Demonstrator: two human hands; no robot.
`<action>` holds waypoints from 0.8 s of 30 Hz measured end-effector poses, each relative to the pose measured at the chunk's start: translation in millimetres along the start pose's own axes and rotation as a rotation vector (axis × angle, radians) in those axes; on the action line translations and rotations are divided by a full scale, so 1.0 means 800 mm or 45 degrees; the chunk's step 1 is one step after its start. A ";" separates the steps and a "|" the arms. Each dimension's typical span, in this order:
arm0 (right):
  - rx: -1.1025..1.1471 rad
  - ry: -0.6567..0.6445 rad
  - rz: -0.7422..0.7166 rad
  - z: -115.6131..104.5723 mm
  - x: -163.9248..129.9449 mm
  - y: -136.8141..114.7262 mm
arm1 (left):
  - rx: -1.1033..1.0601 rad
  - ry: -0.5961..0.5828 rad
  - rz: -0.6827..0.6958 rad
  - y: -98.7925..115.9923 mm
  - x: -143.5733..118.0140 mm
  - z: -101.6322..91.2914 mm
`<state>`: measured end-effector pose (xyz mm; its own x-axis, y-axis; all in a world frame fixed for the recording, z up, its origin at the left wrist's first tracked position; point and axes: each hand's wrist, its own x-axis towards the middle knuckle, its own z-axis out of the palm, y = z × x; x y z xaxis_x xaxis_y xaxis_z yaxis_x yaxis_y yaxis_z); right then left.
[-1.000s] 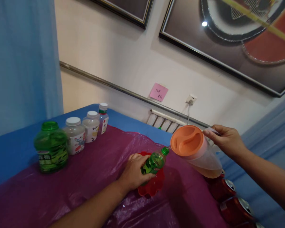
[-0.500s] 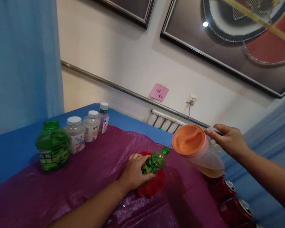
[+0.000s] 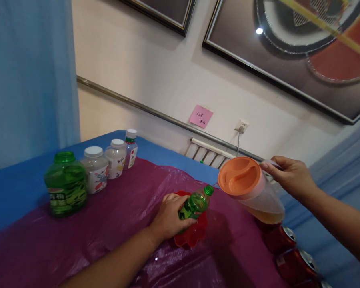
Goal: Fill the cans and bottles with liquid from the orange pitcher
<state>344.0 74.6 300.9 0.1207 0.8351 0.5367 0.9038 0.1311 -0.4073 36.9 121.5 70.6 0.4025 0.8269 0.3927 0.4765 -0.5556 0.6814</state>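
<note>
My left hand (image 3: 170, 217) is wrapped round a green plastic bottle (image 3: 196, 205), tilted with its uncapped mouth up and to the right. Under the bottle lies a red scalloped dish (image 3: 191, 237), partly covered by hand and bottle. My right hand (image 3: 291, 176) grips the handle of a translucent pitcher (image 3: 265, 200) with an orange lid (image 3: 239, 176). The pitcher leans toward the bottle, and some pale brownish liquid shows low in it. A thin stream seems to run between its spout and the bottle mouth. The fingertips of my right hand are partly hidden.
On the left stand a large green jug (image 3: 66, 184), two white-capped jars (image 3: 95, 172) and a small white-capped bottle (image 3: 131, 150). Several red cans (image 3: 297, 264) line the right edge. Purple plastic sheeting (image 3: 114, 224) covers part of the blue tabletop (image 3: 168, 154).
Almost nothing differs. The pitcher has shifted very slightly to the right, while the bottle stays in my left hand at nearly the same tilt.
</note>
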 end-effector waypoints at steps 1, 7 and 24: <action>-0.003 0.000 -0.001 0.000 0.000 0.001 | 0.002 0.001 -0.001 0.000 0.000 0.000; -0.008 0.024 -0.024 -0.001 0.000 0.003 | 0.007 -0.005 0.014 0.001 0.000 -0.001; 0.029 0.031 -0.032 -0.008 0.000 0.007 | 0.007 -0.015 0.006 0.002 -0.001 -0.003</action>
<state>351.6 72.3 303.3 0.1079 0.8183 0.5645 0.8971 0.1646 -0.4101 35.2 120.3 72.7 0.4141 0.8233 0.3882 0.4788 -0.5598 0.6764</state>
